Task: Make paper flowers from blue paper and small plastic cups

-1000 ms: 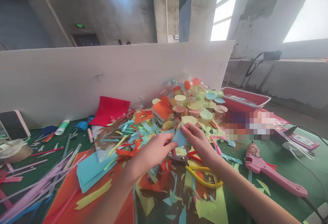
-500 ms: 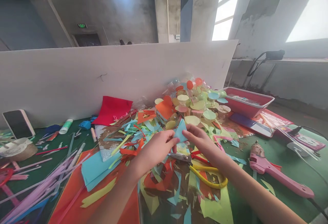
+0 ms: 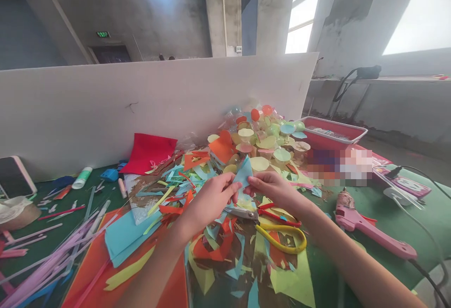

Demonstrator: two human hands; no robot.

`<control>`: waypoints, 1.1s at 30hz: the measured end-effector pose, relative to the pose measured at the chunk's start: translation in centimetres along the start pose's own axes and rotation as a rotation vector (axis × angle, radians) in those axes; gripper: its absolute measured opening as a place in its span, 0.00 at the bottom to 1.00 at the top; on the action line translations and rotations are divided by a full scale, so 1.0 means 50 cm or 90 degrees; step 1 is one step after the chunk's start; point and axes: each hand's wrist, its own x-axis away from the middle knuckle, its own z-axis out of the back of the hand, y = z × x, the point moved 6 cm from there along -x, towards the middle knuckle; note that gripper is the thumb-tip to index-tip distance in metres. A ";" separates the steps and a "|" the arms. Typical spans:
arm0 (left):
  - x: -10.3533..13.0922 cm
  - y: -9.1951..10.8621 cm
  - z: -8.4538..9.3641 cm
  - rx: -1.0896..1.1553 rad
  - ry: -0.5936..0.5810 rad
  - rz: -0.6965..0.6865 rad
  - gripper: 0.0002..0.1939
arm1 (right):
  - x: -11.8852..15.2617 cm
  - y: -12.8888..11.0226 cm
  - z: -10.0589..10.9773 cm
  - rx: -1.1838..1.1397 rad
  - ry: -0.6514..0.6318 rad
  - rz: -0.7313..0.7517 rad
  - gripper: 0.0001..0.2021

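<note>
Pinching blue paper (image 3: 244,172) at ctr of frame: L hand (image 3: 214,201) + R hand (image 3: 270,186), fingertips narrow on its lower sides. Scissors (image 3: 256,215) just below, scraps (image 3: 201,172) all round, tight room; bare green table (image 3: 369,200) mid-right. White board (image 3: 148,87) along far edge. Paper's light blue, folded, pointed tip up.

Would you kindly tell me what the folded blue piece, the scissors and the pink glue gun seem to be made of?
Folded blue piece: likely paper, matte, with flat faces and crisp edges.
Scissors: blades apparently metal, grey and shiny; smooth, thick red and yellow handles, perhaps plastic or rubber.
Pink glue gun: probably plastic, satin, judging by its even colour and rounded body.
</note>
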 end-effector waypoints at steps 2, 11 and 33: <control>-0.001 -0.005 0.000 0.001 -0.015 0.013 0.17 | 0.002 -0.005 -0.002 -0.001 0.000 -0.003 0.23; 0.002 -0.019 0.005 -0.069 -0.028 0.040 0.18 | 0.004 0.003 -0.010 0.008 0.019 -0.006 0.25; -0.015 -0.036 0.013 -0.045 0.034 0.004 0.16 | 0.004 0.007 -0.016 0.099 0.080 -0.027 0.26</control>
